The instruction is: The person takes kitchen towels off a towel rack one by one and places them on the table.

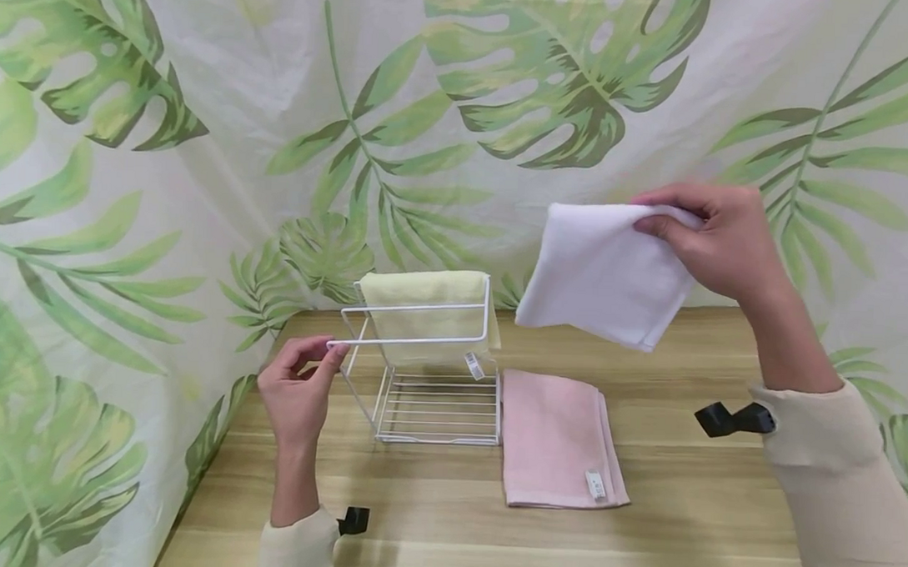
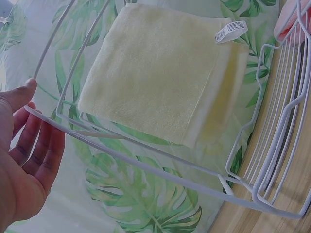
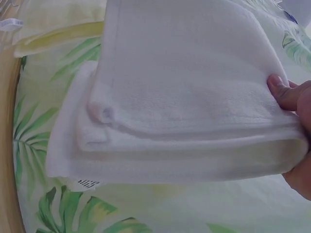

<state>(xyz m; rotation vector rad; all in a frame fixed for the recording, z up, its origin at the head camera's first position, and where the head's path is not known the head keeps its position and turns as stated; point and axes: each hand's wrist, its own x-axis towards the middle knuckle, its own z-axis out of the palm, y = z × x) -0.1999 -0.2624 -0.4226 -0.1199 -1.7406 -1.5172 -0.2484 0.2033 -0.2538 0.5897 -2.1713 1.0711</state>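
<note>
A white wire rack point(image 1: 437, 440) stands on the wooden table, with a pale yellow towel point(image 1: 423, 316) draped over its rear top bar. My left hand point(image 1: 300, 387) pinches the left front corner of the rack's upper frame between thumb and fingers; the left wrist view shows this hand point(image 2: 29, 145) at the same corner. Up in the air to the right of the rack, my right hand point(image 1: 726, 239) pinches a folded white towel point(image 1: 608, 272) by its upper right part. Its folded layers hang down, and in the right wrist view a tag peeks out beneath the towel point(image 3: 184, 87).
Flat on the table point(image 1: 679, 492), against the rack's right side, lies a folded pink towel point(image 1: 554, 437) with a white label. A leaf-patterned cloth point(image 1: 206, 58) hangs behind the table and along its left side.
</note>
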